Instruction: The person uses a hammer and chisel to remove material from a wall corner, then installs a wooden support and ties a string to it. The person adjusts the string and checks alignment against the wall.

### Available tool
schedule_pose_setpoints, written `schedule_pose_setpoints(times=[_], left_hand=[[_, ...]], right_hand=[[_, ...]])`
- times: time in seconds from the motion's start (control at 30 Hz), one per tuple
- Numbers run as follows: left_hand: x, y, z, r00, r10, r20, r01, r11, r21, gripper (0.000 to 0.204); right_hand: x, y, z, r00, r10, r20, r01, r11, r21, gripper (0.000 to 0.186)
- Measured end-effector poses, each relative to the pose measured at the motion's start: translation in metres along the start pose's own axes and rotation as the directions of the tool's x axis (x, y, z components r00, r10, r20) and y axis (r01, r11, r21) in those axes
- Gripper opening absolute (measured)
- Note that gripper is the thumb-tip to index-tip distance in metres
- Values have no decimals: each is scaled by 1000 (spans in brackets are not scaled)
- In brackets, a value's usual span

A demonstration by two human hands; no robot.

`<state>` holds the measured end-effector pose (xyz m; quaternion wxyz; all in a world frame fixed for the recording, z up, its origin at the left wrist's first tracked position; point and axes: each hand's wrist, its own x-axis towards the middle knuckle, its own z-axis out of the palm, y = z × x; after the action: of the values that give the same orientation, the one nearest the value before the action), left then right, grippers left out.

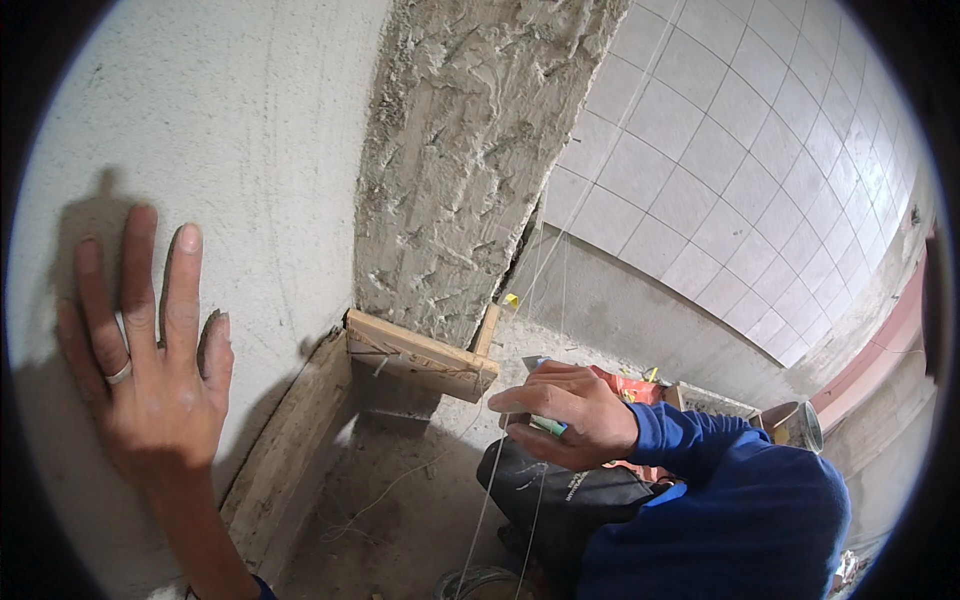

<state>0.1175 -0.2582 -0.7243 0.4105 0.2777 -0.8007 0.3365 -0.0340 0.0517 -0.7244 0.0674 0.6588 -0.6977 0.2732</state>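
Observation:
Against the pale plastered wall [290,130] on the left, my left hand [165,370] lies flat with its fingers spread, a ring on one of them. My right hand [575,415], in a blue sleeve, is closed around a small object with a green part [548,425]. Most of that object is hidden by the fingers, and its kind does not show. A thin pale string [488,490] runs down beside the right hand. Left of this hand, a wooden board [425,350] sits across the foot of a rough mortar-coated column face [460,170].
Light square tiles [700,150] cover the wall at right, with taut strings before them. A timber plank [290,450] leans along the left wall's foot. My dark-clad knee [560,490], a bucket [480,582], an orange-red bag [640,388] and a round container [800,427] are nearby.

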Motion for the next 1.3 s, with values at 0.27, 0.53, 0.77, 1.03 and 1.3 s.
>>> schedule_pose_setpoints(times=[0.27,0.53,0.77,1.03,1.3], left_hand=[[-2,-2,3,1000,8,-12,-8,1000,18,75],[-1,2,1,998,-42,53,39,998,56,82],[-1,0,2,999,-31,39,29,998,47,79],[-2,0,4,997,-47,68,42,996,77,78],[-3,-1,5,998,-38,57,34,997,76,78]], right_hand=[[-2,4,3,999,25,-20,-25,999,20,39],[7,3,-56,813,544,-207,-475,825,305,75],[20,2,-65,740,666,94,-652,677,342,86],[34,7,-65,795,585,162,-606,768,205,85],[29,3,-64,775,624,96,-626,741,243,84]])
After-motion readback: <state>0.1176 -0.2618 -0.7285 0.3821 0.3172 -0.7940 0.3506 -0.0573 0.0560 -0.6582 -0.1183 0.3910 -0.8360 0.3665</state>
